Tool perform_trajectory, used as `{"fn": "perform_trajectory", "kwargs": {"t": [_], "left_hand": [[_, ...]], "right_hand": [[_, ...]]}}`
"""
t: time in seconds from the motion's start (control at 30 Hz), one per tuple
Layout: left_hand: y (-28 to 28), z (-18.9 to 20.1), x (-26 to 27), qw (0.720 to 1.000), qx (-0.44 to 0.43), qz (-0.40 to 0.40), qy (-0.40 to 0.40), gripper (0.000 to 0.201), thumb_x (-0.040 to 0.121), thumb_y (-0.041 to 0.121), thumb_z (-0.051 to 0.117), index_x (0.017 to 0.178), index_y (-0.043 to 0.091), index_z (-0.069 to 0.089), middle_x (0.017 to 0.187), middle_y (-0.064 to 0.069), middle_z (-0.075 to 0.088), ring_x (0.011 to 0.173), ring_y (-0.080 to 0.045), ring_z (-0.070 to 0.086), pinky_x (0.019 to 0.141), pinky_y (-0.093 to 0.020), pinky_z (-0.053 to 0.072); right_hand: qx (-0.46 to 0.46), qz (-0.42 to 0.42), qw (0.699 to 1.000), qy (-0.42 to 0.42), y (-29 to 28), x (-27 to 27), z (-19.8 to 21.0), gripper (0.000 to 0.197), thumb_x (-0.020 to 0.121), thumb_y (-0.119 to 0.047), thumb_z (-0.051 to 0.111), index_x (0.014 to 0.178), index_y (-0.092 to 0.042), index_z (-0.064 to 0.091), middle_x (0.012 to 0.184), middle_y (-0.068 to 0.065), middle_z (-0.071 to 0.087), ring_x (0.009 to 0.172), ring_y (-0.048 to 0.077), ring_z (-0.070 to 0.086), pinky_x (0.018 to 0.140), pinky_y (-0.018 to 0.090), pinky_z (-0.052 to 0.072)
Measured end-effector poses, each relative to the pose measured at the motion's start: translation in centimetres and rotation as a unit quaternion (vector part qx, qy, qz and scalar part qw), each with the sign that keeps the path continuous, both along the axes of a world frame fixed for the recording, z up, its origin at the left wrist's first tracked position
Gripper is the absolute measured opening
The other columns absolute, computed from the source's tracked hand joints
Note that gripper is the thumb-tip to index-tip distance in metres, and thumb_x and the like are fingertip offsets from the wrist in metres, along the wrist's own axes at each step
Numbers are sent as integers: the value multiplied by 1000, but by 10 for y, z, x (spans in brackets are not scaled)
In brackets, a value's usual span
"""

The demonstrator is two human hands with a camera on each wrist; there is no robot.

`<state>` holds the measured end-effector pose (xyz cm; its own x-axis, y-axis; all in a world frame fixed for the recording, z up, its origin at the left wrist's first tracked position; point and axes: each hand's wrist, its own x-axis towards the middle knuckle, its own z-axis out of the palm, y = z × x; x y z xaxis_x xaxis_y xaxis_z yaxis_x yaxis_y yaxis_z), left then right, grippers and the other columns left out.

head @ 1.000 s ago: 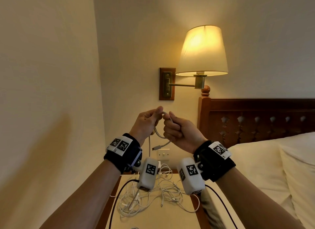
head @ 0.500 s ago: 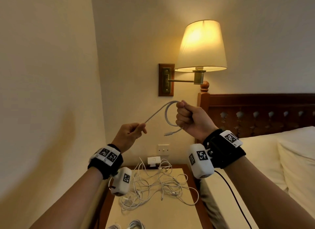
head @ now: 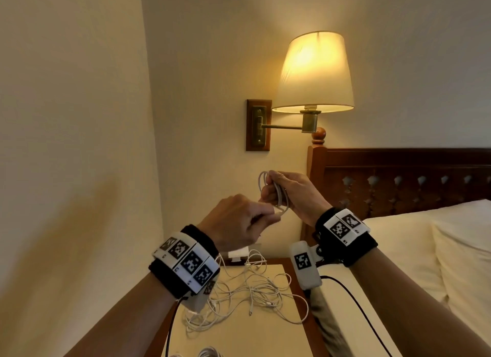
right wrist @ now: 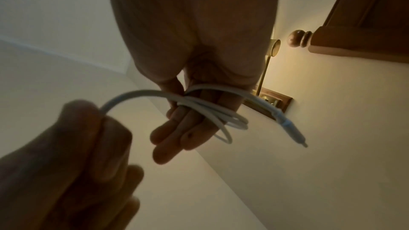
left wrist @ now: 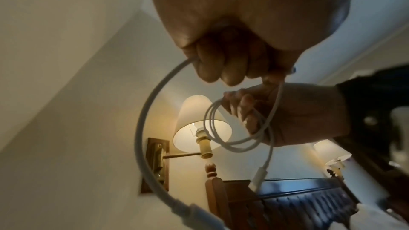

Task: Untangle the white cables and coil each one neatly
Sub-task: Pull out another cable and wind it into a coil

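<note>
Both hands are raised in front of the wall, close together, with one white cable (head: 276, 194) strung between them. The right hand (head: 295, 194) sits a little higher and farther from the person; several loops of the cable are wound around its fingers (right wrist: 177, 134), which are nearly straight in the right wrist view, and the thumb pins the loops at the top. One plug end (right wrist: 292, 128) of that cable sticks out past the coil, free in the air. The left hand (head: 239, 223), just below and nearer, has its fingers curled into a fist around the loose run of the same cable, which arcs out of the fist (left wrist: 221, 62) in a wide curve toward the other plug (left wrist: 199, 214) at the bottom of the left wrist view. Beneath both hands, on the tabletop (head: 239, 338), lies a tangle of thin white cables (head: 252, 295), spread loosely. At the near edge of the tabletop, below the left wrist, part of a wound white bundle (head: 210, 352) shows, cut off by the frame. Above the hands a lit wall lamp (head: 314, 72) glows, and to the right of the right hand stand a wooden headboard (head: 398, 170) and a bed (head: 411, 250) with pale pillows.
</note>
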<state>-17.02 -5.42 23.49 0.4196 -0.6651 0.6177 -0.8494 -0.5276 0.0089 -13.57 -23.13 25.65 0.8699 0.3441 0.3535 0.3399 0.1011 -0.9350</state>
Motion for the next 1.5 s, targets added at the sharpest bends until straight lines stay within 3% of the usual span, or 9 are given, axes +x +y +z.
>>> {"fn": "perform_trajectory", "kwargs": {"t": [0.13,0.23,0.5,0.67,0.8,1.03,1.13,1.33,1.5], "left_hand": [[1,9,10,984,-38,52,-165,30,99,40,41,86,21,61,66,10,56,51,-1,37,50,-8,28],[3,12,19,972,-79,109,-193,31,100,43,40,89,20,57,67,12,49,51,-4,40,49,-12,29],[10,10,36,961,-239,108,86,33,92,45,52,111,21,64,98,7,57,84,-3,52,69,-13,38],[13,8,33,901,-286,-27,324,48,95,43,43,101,2,67,68,11,56,56,1,44,58,-14,36],[8,12,33,871,-342,-43,350,41,88,53,45,86,17,64,61,8,40,55,-7,33,56,-22,30],[9,14,42,898,-351,-22,264,46,88,48,51,90,6,71,67,1,54,56,-5,43,55,-16,36],[23,5,49,921,-320,31,221,37,90,48,49,85,17,70,66,3,56,56,-10,43,57,-27,38],[51,-39,67,926,-270,47,260,23,100,15,47,94,16,69,68,0,59,56,-12,50,56,-23,44],[54,-52,68,923,-198,118,309,14,93,14,62,88,11,74,76,-4,72,67,-13,66,61,-25,54]], "right_hand": [[-61,-8,998,-30,1,0,-2,36,104,-28,41,101,0,62,74,8,63,63,15,60,58,22,50],[-79,17,996,-33,4,-3,-3,37,104,-27,37,98,0,62,69,9,62,60,18,60,59,25,52],[-54,69,996,16,7,-2,0,35,106,-28,34,84,-10,56,51,-2,39,42,11,33,44,22,29],[-41,111,992,45,7,-1,-1,37,106,-28,32,81,-11,55,48,-5,35,40,10,28,46,24,23],[28,146,986,80,11,-2,-5,36,106,-28,32,86,-11,56,48,-5,34,39,9,29,48,25,23],[75,138,983,96,14,1,-5,35,106,-27,31,83,-13,54,52,-6,30,44,10,25,51,26,20],[104,127,980,116,7,1,-2,36,106,-26,29,79,-14,50,54,-6,26,45,10,21,50,25,18],[165,120,970,135,-5,2,6,35,105,-26,30,77,-16,48,53,-8,23,47,9,16,47,24,18],[177,118,966,144,-6,7,6,36,105,-25,29,77,-16,49,53,-8,23,44,8,18,47,23,18]]}}
